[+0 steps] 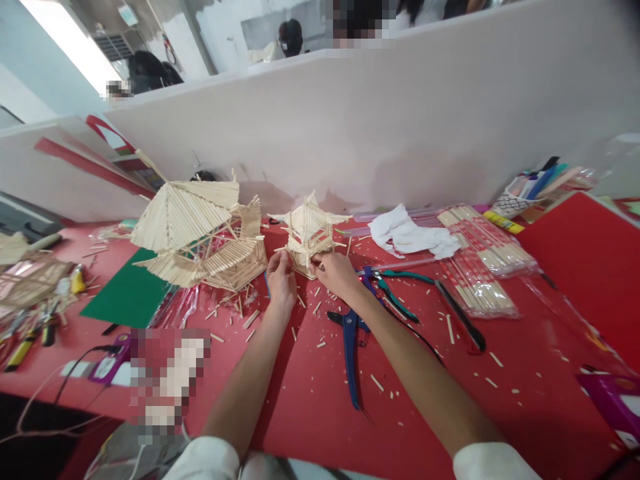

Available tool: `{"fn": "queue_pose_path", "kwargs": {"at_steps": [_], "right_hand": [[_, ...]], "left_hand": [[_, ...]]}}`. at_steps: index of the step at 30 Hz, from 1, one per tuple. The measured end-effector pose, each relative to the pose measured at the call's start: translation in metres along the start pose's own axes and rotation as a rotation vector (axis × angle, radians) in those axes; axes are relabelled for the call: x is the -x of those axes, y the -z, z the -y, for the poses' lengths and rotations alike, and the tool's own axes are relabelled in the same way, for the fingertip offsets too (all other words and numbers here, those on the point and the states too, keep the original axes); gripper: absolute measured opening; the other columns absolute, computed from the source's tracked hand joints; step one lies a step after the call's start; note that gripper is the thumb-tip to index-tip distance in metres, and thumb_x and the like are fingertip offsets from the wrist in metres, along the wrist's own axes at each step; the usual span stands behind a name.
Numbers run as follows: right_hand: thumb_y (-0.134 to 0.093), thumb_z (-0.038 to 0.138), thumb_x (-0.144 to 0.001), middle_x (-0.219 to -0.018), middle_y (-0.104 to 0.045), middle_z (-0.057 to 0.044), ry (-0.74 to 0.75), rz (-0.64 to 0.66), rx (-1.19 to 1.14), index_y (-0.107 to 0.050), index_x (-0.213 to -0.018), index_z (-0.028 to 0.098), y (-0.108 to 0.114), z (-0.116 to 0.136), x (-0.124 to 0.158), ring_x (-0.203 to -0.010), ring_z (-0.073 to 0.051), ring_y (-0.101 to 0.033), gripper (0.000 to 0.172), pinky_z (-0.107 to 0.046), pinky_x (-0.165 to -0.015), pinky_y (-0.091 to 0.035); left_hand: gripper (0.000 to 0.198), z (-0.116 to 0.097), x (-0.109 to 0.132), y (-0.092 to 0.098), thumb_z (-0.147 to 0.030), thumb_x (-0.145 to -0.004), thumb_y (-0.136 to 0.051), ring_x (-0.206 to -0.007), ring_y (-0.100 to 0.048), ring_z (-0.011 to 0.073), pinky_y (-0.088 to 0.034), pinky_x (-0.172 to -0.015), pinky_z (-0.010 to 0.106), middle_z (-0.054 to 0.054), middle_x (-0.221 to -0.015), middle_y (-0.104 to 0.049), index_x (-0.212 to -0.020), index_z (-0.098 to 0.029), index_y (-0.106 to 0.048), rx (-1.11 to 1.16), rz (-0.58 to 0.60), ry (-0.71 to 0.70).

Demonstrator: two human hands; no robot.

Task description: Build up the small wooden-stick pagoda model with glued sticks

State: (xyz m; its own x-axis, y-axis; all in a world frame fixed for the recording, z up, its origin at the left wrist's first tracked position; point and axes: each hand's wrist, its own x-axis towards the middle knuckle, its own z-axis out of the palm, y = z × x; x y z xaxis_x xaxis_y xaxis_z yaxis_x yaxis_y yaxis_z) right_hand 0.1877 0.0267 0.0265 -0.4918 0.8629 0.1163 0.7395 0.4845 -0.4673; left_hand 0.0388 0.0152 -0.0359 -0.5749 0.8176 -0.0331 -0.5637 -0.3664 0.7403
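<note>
A small pavilion model made of thin wooden sticks (309,230) stands on the red table (310,400). My left hand (281,277) is curled at the model's near-left base, its fingertips on the sticks. My right hand (334,272) pinches the near-right base edge. Both hands grip the model from the front. A much larger stick-built pavilion model (200,230) stands just to the left, partly on a green mat (125,293). Loose stick offcuts lie scattered round my wrists.
Blue-handled cutters (350,347) and teal-handled pliers (395,293) lie right of my right forearm. A white cloth (410,233) and packs of chopsticks (480,260) sit farther right. Tools and another stick piece lie at far left. A white partition (400,120) runs behind, with people beyond it.
</note>
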Motion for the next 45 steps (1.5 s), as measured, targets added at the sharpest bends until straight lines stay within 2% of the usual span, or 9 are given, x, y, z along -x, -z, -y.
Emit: {"fn": "queue_pose_path", "kwargs": {"at_steps": [8, 15, 20, 25, 30, 33, 38, 42, 45], "right_hand": [[-0.053, 0.033, -0.096, -0.098, -0.076, -0.008, -0.001, 0.000, -0.008, -0.072, -0.105, 0.021, -0.001, -0.001, -0.001, -0.092, -0.021, -0.069, 0.025, -0.028, -0.081, -0.046], [-0.053, 0.034, -0.096, -0.098, -0.076, -0.008, -0.001, -0.002, 0.002, -0.073, -0.104, 0.022, -0.001, -0.001, -0.001, -0.093, -0.022, -0.069, 0.025, -0.027, -0.080, -0.046], [-0.052, 0.034, -0.096, -0.099, -0.076, -0.007, -0.009, 0.003, 0.023, -0.072, -0.106, 0.022, -0.001, 0.000, 0.000, -0.094, -0.022, -0.069, 0.025, -0.027, -0.077, -0.044], [-0.050, 0.032, -0.097, -0.095, -0.075, -0.008, -0.030, -0.029, 0.069, -0.070, -0.104, 0.022, -0.001, -0.004, 0.000, -0.089, -0.021, -0.069, 0.024, -0.026, -0.074, -0.043], [-0.047, 0.036, -0.099, -0.093, -0.075, -0.008, -0.066, -0.067, 0.123, -0.069, -0.101, 0.020, -0.001, -0.009, -0.001, -0.086, -0.021, -0.069, 0.027, -0.025, -0.070, -0.041], [-0.046, 0.037, -0.100, -0.090, -0.075, -0.008, -0.072, -0.080, 0.142, -0.069, -0.098, 0.021, -0.002, -0.011, -0.002, -0.085, -0.021, -0.069, 0.028, -0.025, -0.069, -0.040], [-0.046, 0.037, -0.100, -0.094, -0.075, -0.009, -0.082, -0.064, 0.157, -0.070, -0.099, 0.021, -0.002, -0.011, -0.003, -0.089, -0.021, -0.069, 0.029, -0.025, -0.071, -0.041], [-0.048, 0.034, -0.099, -0.098, -0.075, -0.009, -0.079, -0.048, 0.159, -0.070, -0.102, 0.020, -0.001, -0.010, -0.003, -0.091, -0.021, -0.069, 0.026, -0.025, -0.073, -0.042], [-0.047, 0.033, -0.099, -0.098, -0.075, -0.008, -0.068, -0.054, 0.155, -0.070, -0.103, 0.021, -0.001, -0.011, -0.003, -0.091, -0.020, -0.069, 0.026, -0.025, -0.072, -0.042]], "left_hand": [[0.036, 0.000, 0.001, 0.003, -0.034, -0.059, -0.090, -0.067, -0.062, 0.0058, -0.043, -0.066, 0.020, -0.003, -0.077, -0.071, -0.084, -0.018, -0.071, -0.032, -0.063, 0.014], [0.036, -0.010, 0.006, 0.011, -0.038, -0.064, -0.086, -0.057, -0.052, 0.0038, -0.038, -0.058, 0.020, -0.005, -0.073, -0.064, -0.086, -0.018, -0.066, -0.132, -0.079, -0.015], [0.033, -0.018, 0.008, 0.019, -0.042, -0.070, -0.082, -0.054, -0.043, 0.0044, -0.035, -0.054, 0.018, -0.007, -0.065, -0.049, -0.081, -0.018, -0.061, -0.279, 0.004, -0.113], [0.031, -0.028, 0.000, 0.030, -0.048, -0.078, -0.073, -0.062, -0.050, 0.0088, -0.042, -0.062, 0.021, -0.002, -0.072, -0.056, -0.082, -0.018, -0.064, -0.527, 0.081, -0.180], [0.035, -0.037, -0.004, 0.035, -0.053, -0.088, -0.058, -0.071, -0.057, 0.0142, -0.047, -0.070, 0.027, 0.003, -0.081, -0.064, -0.089, -0.019, -0.067, -0.728, 0.183, -0.178], [0.033, -0.040, -0.003, 0.033, -0.050, -0.089, -0.057, -0.077, -0.059, 0.0160, -0.048, -0.075, 0.029, 0.004, -0.085, -0.065, -0.095, -0.019, -0.067, -0.794, 0.178, -0.201], [0.031, -0.040, -0.003, 0.021, -0.034, -0.075, -0.076, -0.089, -0.063, 0.0167, -0.047, -0.084, 0.028, 0.004, -0.096, -0.066, -0.099, -0.020, -0.061, -0.770, 0.173, -0.286], [0.043, -0.036, -0.004, 0.004, -0.024, -0.065, -0.083, -0.083, -0.064, 0.0163, -0.048, -0.077, 0.027, 0.004, -0.098, -0.067, -0.103, -0.020, -0.062, -0.654, 0.194, -0.249], [0.043, -0.034, -0.007, -0.004, -0.021, -0.066, -0.081, -0.076, -0.063, 0.0157, -0.047, -0.072, 0.025, 0.004, -0.091, -0.069, -0.106, -0.020, -0.065, -0.677, 0.222, -0.222]]}}
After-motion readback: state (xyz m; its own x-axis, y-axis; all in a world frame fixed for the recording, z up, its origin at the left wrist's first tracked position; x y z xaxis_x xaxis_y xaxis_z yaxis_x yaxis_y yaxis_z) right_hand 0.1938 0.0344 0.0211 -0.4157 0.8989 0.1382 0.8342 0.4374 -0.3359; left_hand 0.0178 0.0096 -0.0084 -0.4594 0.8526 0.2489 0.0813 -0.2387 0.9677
